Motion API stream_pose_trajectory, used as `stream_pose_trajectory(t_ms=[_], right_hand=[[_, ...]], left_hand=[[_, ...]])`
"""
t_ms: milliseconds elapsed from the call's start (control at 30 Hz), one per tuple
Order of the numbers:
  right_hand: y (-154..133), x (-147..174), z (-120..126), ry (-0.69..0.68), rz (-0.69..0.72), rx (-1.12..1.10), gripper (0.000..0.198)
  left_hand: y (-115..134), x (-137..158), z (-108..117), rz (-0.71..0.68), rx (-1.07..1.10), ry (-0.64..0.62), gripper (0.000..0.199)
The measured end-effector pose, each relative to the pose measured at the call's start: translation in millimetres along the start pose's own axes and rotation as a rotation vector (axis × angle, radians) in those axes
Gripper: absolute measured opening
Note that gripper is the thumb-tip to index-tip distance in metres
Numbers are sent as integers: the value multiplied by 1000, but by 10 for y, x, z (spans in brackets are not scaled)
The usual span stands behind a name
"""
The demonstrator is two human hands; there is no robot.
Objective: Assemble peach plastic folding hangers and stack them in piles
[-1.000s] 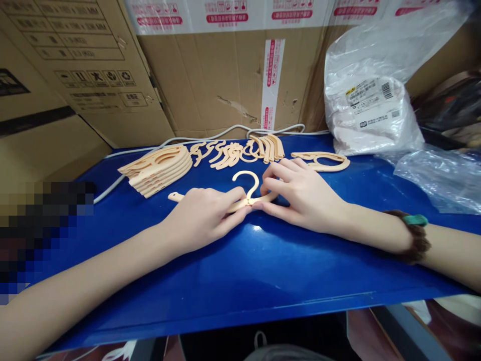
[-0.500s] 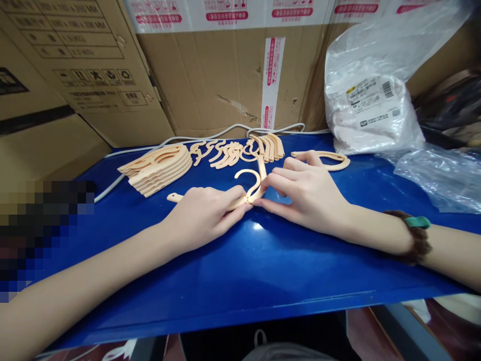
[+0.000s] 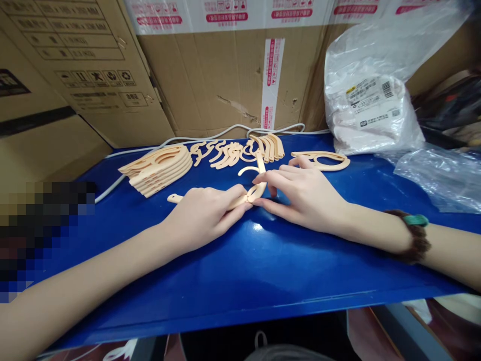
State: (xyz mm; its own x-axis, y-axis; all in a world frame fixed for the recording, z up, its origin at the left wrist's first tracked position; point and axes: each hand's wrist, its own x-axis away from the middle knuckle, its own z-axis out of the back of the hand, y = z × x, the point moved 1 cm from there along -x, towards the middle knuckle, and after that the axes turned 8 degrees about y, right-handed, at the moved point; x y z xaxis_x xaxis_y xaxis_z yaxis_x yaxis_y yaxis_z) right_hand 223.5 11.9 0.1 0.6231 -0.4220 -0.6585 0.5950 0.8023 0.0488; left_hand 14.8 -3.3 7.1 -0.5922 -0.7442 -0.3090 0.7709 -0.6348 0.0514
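A beige folding hanger (image 3: 261,162) with a curved hook (image 3: 246,170) is between my hands, low over the blue tabletop. My left hand (image 3: 206,213) is closed round one arm of it, whose holed end (image 3: 173,198) sticks out to the left. With thumb and fingers my right hand (image 3: 300,193) grips the hanger by the joint at the hook's base. The other arm points away from me, and my right fingers cover part of the hook.
Behind lie a stack of beige hanger pieces (image 3: 160,168), loose hooks (image 3: 229,154) and several curved arms (image 3: 270,147). One looped hanger piece (image 3: 338,161) sits right. A white cable (image 3: 210,136), cardboard boxes (image 3: 225,75) and a plastic bag (image 3: 370,110) line the back.
My right index finger has moved left and down onto the hook near its base, and the hook has shifted slightly. My left hand has stayed in place.
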Motion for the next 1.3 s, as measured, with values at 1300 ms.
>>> stream_pose_trajectory(t_ms=[1300], right_hand=[[279, -17, 13, -55, -310, 37, 7]], left_hand=[[-34, 54, 8, -181, 67, 118, 19]])
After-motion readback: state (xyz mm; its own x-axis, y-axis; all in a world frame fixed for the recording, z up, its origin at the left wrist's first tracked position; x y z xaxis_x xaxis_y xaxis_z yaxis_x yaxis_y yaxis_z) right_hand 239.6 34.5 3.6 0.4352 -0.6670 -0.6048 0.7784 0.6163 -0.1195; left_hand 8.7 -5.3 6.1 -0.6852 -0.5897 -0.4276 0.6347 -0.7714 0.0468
